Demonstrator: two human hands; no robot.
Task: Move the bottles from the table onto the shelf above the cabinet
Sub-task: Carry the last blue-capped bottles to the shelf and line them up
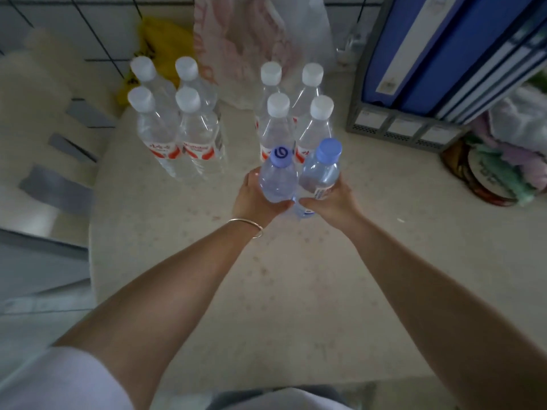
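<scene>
Two small blue-capped water bottles stand side by side near the middle of the beige table (296,276). My left hand (254,199) is wrapped around the left blue-capped bottle (278,179). My right hand (331,202) grips the right blue-capped bottle (321,173). Behind them stand two clusters of taller white-capped bottles with red labels: a left cluster (177,128) and a right cluster (296,119), several bottles each. No shelf or cabinet is in sight.
A grey file rack with blue binders (444,69) occupies the back right. Plastic bags, one pink-and-white (251,39) and one yellow (159,42), lie at the back. A round basket of cloths (503,170) sits at the right. Tiled floor (44,113) shows at the left.
</scene>
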